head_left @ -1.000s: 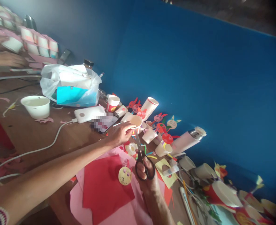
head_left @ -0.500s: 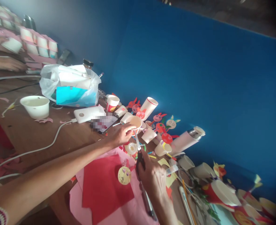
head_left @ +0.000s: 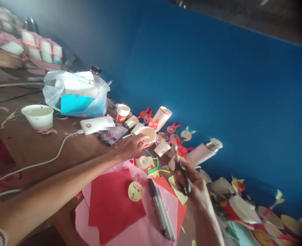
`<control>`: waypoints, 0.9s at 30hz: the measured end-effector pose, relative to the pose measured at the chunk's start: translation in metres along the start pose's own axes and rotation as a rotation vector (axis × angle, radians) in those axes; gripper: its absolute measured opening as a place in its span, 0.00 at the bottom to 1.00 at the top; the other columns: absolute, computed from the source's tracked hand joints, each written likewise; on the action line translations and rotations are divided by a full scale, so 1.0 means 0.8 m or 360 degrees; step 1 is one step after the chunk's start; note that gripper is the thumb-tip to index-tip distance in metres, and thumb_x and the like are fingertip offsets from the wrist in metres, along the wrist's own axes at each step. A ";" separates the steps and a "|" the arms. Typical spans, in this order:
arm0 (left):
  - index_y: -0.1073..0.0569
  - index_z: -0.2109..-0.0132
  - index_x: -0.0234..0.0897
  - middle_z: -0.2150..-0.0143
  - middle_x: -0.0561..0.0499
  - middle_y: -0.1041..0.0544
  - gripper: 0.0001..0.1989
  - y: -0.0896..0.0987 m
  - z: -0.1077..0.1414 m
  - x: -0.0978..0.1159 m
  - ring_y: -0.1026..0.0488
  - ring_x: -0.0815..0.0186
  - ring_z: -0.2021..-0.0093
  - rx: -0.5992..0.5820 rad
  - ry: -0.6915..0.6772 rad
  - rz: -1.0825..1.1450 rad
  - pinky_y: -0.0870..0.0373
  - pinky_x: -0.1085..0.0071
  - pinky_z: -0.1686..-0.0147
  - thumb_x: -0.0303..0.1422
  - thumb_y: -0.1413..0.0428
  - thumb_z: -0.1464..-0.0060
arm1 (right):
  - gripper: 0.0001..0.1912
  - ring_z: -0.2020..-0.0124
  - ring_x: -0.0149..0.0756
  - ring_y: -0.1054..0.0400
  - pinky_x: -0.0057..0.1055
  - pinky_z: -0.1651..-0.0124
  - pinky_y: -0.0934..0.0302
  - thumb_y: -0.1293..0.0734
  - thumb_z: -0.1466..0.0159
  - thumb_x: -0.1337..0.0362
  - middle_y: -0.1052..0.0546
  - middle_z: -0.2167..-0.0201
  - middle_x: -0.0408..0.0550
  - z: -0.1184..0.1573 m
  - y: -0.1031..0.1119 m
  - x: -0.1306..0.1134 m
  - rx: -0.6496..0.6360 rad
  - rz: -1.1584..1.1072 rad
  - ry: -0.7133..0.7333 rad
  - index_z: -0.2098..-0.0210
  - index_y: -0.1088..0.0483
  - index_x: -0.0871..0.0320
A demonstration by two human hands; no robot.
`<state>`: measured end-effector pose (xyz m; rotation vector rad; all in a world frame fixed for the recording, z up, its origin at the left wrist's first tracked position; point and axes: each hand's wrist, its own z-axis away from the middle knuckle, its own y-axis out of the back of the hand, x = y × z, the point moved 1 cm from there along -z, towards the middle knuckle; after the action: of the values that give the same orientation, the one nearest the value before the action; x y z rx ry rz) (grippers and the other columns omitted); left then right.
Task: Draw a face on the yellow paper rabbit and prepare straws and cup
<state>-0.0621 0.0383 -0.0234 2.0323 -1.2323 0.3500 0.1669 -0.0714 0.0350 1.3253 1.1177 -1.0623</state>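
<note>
Fingers of my left hand [head_left: 131, 146] are closed on the rim of a paper cup [head_left: 151, 136] at mid-table. My right hand [head_left: 194, 181] grips a pair of scissors [head_left: 183, 176] with black handles, its blades pointing up and away, blurred by motion. Below the hands, red paper [head_left: 112, 208] rests over pink paper [head_left: 85, 218]. On it are a round yellow paper face [head_left: 135, 191] with pink ears and grey markers [head_left: 161, 212]. Between the hands lie a small clear round tub [head_left: 143, 162] and coloured straws [head_left: 159, 171].
Rabbit-faced paper cutouts [head_left: 187, 133] and a pink thermos [head_left: 201, 153] stand along the blue wall. Further left are a phone [head_left: 115, 135], a white power bank [head_left: 93, 125] with cable, a white bowl [head_left: 38, 118] and a filled plastic bag [head_left: 52, 90]. Another person's hand [head_left: 9, 59] shows at far left.
My right hand has swung right with the scissors, away from the cup, uncovering the markers. My left hand stays at the cup. The other person's hand has shifted slightly.
</note>
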 end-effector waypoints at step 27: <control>0.27 0.52 0.34 0.53 0.41 0.24 0.12 0.011 0.018 0.050 0.25 0.63 0.58 0.0056 -0.0534 0.0437 0.26 0.67 0.58 0.27 0.48 0.42 | 0.25 0.78 0.32 0.35 0.26 0.75 0.41 0.32 0.45 0.54 0.25 0.77 0.42 -0.022 -0.036 0.027 0.0627 0.0555 0.0217 0.52 0.26 0.62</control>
<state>-0.0511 -0.0002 -0.0074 2.0077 -1.7298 0.1609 0.1423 -0.0527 0.0101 1.8510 0.7533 -0.9693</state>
